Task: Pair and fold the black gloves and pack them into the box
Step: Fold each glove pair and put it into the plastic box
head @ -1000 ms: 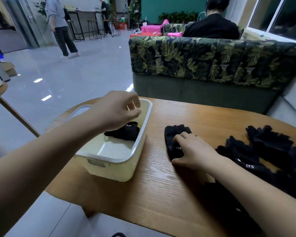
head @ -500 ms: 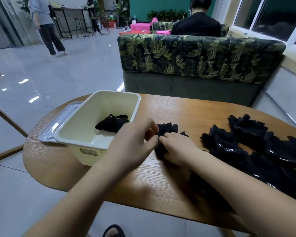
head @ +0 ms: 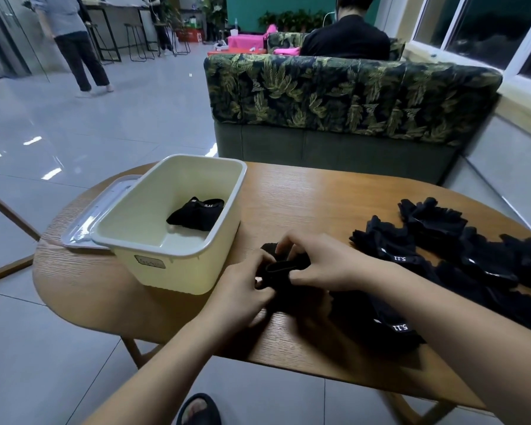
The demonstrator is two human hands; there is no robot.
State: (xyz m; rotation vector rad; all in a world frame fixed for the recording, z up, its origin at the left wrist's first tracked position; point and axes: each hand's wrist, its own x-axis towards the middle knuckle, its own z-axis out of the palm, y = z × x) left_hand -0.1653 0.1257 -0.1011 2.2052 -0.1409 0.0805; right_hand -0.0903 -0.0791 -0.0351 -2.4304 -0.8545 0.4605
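Because both hands crowd over it, the glove (head: 284,266) between them shows only as a dark roll just right of the box (head: 178,274) and low over the table (head: 304,204); whether it is one glove or a pair cannot be told. The left hand (head: 242,289) pinches the roll's near left end, with its fingers curled in and their tips hidden in the cloth. The right hand (head: 322,265) grips the other end, its fingers arched over the top and its thumb pressed in from the near side. Further right a pile (head: 472,265) of loose gloves spreads across the table, partly under the right forearm and cut off by the picture's edge. Black lies on black there, so outlines merge and no count is possible; white lettering shows on a few cuffs. The cream box stands open on the left part of the table, and one folded black bundle (head: 195,213) lies on its floor against the right wall, with white lettering on its cuff. A label (head: 150,261) on the near wall is too small to read. The grey lid (head: 83,222) lies flat just left of the box, partly hidden behind it. At the bottom edge a sandal (head: 198,409) is cut off.
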